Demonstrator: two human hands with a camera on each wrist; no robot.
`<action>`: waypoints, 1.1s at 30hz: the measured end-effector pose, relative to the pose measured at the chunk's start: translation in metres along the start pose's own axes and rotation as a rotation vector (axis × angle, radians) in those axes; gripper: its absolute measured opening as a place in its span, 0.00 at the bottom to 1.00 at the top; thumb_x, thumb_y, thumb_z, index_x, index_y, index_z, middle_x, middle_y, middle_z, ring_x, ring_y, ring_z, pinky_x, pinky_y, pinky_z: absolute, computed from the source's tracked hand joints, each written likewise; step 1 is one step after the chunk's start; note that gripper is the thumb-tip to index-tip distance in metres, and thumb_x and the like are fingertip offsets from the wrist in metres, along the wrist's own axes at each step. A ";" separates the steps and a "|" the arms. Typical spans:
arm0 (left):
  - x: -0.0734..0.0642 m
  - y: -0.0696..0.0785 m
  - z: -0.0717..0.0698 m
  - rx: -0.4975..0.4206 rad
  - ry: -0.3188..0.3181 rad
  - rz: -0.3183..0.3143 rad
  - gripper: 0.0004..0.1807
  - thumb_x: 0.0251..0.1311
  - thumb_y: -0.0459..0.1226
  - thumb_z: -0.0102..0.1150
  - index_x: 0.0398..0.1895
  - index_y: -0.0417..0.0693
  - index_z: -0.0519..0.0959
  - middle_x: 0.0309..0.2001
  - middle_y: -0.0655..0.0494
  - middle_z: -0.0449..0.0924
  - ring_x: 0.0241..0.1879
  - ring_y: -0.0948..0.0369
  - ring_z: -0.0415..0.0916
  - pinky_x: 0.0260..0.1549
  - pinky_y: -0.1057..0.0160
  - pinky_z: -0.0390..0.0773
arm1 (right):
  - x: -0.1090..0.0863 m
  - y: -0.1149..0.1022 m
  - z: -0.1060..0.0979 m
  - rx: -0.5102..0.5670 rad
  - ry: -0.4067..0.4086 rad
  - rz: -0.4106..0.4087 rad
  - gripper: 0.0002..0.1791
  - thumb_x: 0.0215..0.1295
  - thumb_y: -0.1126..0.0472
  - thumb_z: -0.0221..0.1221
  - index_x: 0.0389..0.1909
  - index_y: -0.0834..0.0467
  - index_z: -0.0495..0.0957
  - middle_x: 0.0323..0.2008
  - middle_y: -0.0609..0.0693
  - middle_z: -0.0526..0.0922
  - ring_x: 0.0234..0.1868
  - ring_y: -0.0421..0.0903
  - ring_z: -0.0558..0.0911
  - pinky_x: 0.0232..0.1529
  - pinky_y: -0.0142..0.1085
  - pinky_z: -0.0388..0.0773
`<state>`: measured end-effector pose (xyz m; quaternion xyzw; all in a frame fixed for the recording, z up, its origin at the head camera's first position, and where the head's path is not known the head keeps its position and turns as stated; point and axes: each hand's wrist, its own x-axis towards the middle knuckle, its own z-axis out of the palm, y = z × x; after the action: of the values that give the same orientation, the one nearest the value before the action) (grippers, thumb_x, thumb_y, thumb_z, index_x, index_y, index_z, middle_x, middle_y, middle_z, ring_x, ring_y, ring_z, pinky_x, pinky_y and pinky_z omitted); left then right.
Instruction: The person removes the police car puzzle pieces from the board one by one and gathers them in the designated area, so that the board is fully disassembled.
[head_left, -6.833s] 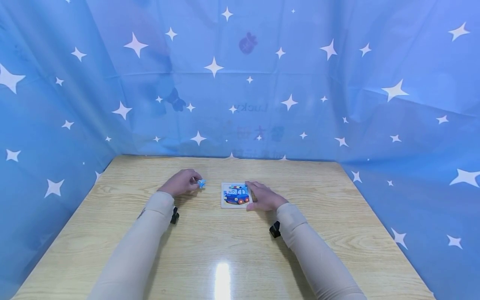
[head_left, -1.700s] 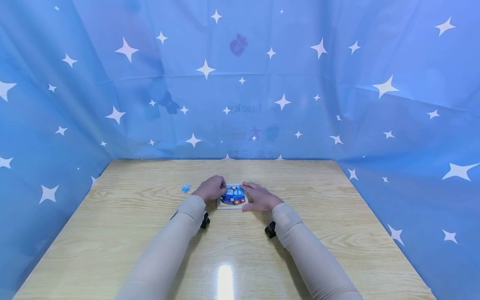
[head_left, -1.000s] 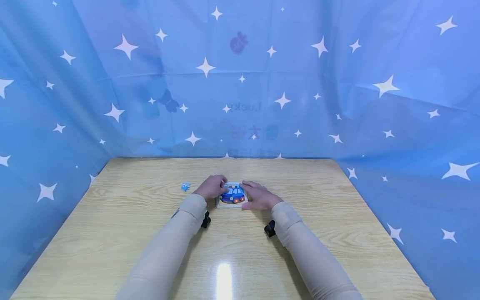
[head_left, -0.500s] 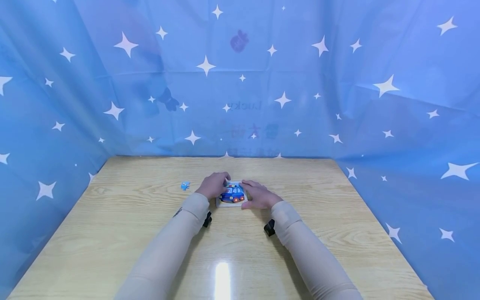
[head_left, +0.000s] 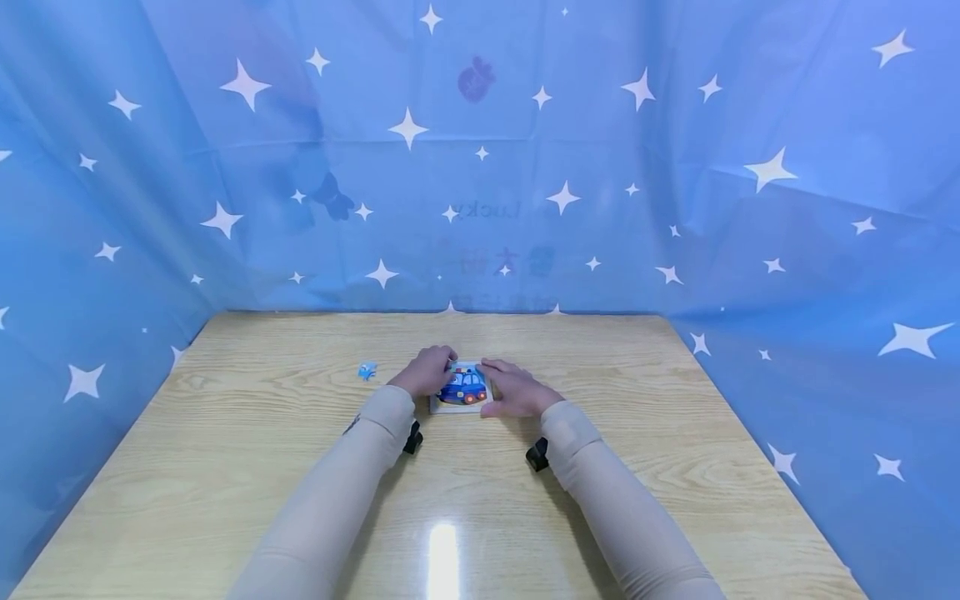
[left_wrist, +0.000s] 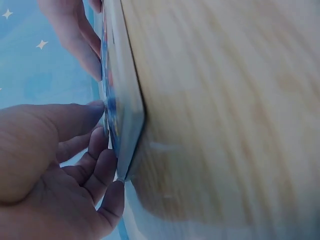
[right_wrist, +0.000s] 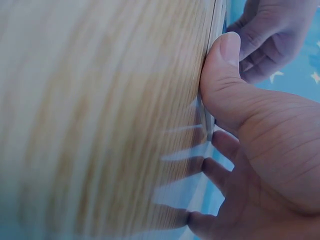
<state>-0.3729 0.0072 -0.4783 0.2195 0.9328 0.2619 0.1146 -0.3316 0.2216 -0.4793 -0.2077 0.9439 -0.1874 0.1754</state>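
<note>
Puzzle (head_left: 463, 390): car picture up, on table (head_left: 247, 433).
Right hand (head_left: 519, 392): grips puzzle's right end, thumb near side, fingers far side; likely stops sliding.
Left hand (head_left: 427, 372): fingers bent at puzzle's left edge; can't tell whether pinching anything.
Loose piece (head_left: 367, 370): apart, left of puzzle, probably handy there.

The head view is bright and bluish, its light even across the starry curtain (head_left: 480, 100). A blown-out strip of glare (tall and narrow) burns on the near part of the glossy counter (head_left: 712, 467). Soft shadows line the inner sides of both sleeves (head_left: 330, 500). The wrist views are dimmer and hazy: wood grain blurs, and the picture board (left_wrist: 127, 100) looks smeared.
</note>
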 end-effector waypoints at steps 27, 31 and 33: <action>0.012 -0.012 -0.001 0.013 -0.004 0.056 0.09 0.72 0.33 0.58 0.51 0.43 0.78 0.51 0.48 0.76 0.53 0.54 0.74 0.58 0.53 0.74 | 0.002 -0.001 0.000 -0.006 -0.002 0.003 0.49 0.69 0.45 0.63 0.82 0.52 0.47 0.81 0.54 0.46 0.80 0.58 0.46 0.75 0.58 0.46; 0.012 -0.012 -0.003 0.010 -0.009 0.059 0.08 0.72 0.32 0.58 0.51 0.43 0.77 0.51 0.49 0.76 0.52 0.54 0.74 0.57 0.53 0.75 | 0.001 -0.002 -0.001 -0.014 -0.009 0.002 0.47 0.70 0.46 0.63 0.82 0.50 0.48 0.81 0.54 0.46 0.80 0.57 0.46 0.75 0.57 0.47; 0.011 -0.011 -0.003 0.017 -0.009 0.065 0.08 0.72 0.32 0.58 0.51 0.43 0.77 0.51 0.49 0.76 0.52 0.54 0.75 0.57 0.53 0.75 | 0.001 -0.003 -0.001 -0.010 -0.013 0.005 0.47 0.70 0.47 0.63 0.82 0.49 0.48 0.81 0.53 0.45 0.80 0.57 0.45 0.75 0.58 0.47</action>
<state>-0.3878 0.0025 -0.4827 0.2518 0.9268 0.2567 0.1082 -0.3317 0.2192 -0.4770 -0.2076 0.9441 -0.1811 0.1811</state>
